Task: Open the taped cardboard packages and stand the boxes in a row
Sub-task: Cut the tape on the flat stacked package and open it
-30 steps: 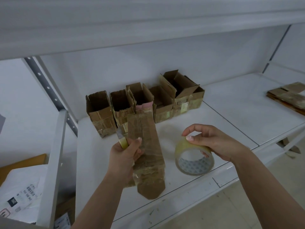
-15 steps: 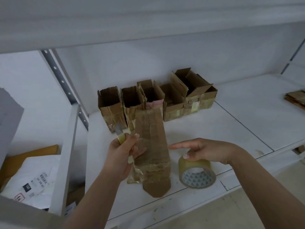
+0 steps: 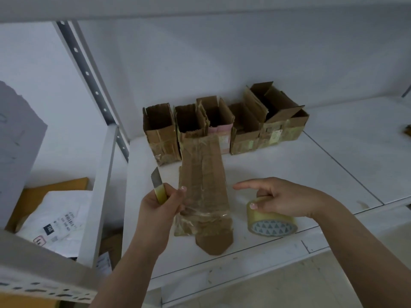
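**Flattened package in the left hand, tape roll under the right**

The left hand (image 3: 161, 207) grips two things at once: a flattened, taped cardboard package (image 3: 203, 192), pinched along its left edge by the thumb, and a utility knife (image 3: 159, 187) with a yellow handle, its blade pointing up and away from the person. The package is held upright and slightly tilted, its pointed bottom flap hanging low over the front of the white shelf (image 3: 300, 174); clear tape bands wrinkle across its lower part. The right hand (image 3: 280, 200) rests over a roll of clear packing tape (image 3: 271, 221) that sits on the shelf just right of the package — the thumb lies against the roll's side, some fingers curl behind it, and the index finger stretches out straight toward the package without touching it. Behind the package, against the back wall, opened cardboard boxes (image 3: 222, 125) stand side by side in a row, touching, their top flaps up; the rightmost ones are lower and wider. Left of the shelf runs a perforated metal upright (image 3: 89, 78) — beyond it, lower down, lies a white mailing bag (image 3: 57, 221) with printed labels on top of brown cardboard.
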Demonstrator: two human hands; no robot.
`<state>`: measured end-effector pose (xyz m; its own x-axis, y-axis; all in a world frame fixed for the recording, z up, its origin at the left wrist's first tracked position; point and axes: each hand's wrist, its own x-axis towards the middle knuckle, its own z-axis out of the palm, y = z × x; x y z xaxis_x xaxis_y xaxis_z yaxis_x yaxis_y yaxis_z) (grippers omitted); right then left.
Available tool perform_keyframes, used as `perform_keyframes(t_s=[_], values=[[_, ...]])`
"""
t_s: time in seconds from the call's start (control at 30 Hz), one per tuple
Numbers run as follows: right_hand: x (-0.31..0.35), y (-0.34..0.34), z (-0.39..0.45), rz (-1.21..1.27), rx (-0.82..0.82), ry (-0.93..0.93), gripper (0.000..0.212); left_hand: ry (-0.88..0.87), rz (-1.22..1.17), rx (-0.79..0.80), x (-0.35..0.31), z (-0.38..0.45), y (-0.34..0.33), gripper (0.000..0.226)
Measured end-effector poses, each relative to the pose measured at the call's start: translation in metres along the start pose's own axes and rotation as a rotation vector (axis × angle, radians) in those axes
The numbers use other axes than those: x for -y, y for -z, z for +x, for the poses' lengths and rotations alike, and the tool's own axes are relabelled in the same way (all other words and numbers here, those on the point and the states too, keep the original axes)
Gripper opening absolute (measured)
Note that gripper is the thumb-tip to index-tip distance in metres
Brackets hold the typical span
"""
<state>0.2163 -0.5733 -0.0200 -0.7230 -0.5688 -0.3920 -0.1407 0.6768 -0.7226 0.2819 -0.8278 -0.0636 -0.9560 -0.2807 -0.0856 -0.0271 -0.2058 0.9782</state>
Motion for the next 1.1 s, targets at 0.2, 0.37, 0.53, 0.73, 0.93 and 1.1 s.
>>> perform_keyframes(t_s=[0.2,0.37,0.53,0.73,0.93,1.1], values=[[0.006,-0.003,0.003,-0.058,0.122,-0.027,0.053,0.085,-0.254,0.063,0.007,-0.003,-0.003,0.028],[0.006,-0.004,0.007,-0.042,0.09,-0.096,0.051,0.037,-0.129,0.015,0.011,-0.011,0.0,0.035],[0.003,-0.007,0.01,-0.017,0.086,-0.099,0.051,0.045,-0.015,-0.015,0.012,-0.016,0.005,0.043],[0.001,-0.002,0.012,0.01,0.062,-0.116,0.046,0.033,0.062,-0.053,0.023,-0.015,0.009,0.033],[-0.004,-0.004,0.017,0.048,0.038,-0.11,0.046,0.131,0.055,-0.068,0.046,-0.01,0.011,0.027],[-0.006,-0.01,0.023,0.089,0.018,-0.094,0.046,0.304,0.051,-0.028,0.062,-0.018,-0.001,0.032]])
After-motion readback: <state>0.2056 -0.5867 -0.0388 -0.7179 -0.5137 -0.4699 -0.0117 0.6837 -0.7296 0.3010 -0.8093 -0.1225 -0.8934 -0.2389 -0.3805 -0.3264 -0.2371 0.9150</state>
